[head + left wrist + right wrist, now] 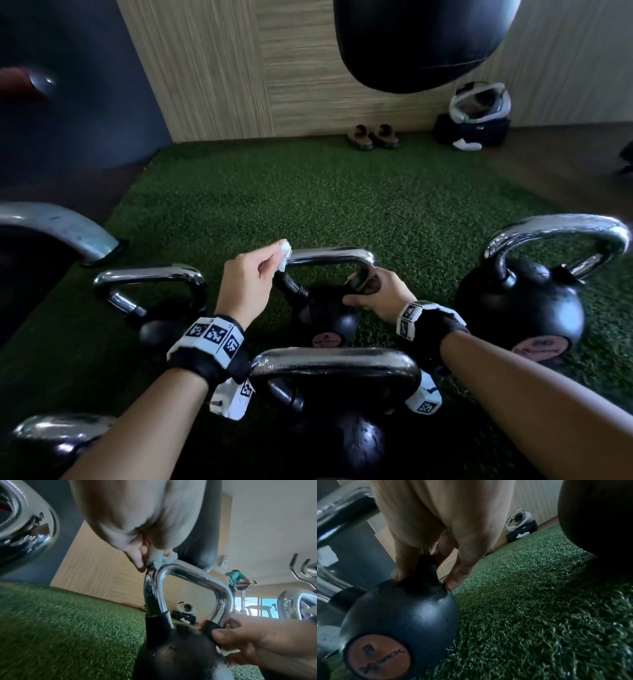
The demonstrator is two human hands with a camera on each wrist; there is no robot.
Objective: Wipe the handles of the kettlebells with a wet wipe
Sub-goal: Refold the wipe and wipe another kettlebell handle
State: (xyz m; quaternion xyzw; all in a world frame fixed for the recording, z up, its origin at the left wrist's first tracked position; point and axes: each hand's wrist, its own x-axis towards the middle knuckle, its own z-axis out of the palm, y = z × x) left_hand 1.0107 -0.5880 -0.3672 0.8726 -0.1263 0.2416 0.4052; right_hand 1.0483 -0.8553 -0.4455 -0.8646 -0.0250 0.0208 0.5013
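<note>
Left hand pinches the wet wipe on the middle kettlebell's handle; right hand grips its base; other handles likely remain.

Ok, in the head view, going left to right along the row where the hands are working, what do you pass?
Left chrome-handled kettlebell → left hand pinching the wet wipe → chrome handle of the middle kettlebell → right hand gripping the base of that handle → large kettlebell on the right.

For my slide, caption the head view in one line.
Left hand presses a wet wipe on a kettlebell handle; right hand steadies its base.
</note>
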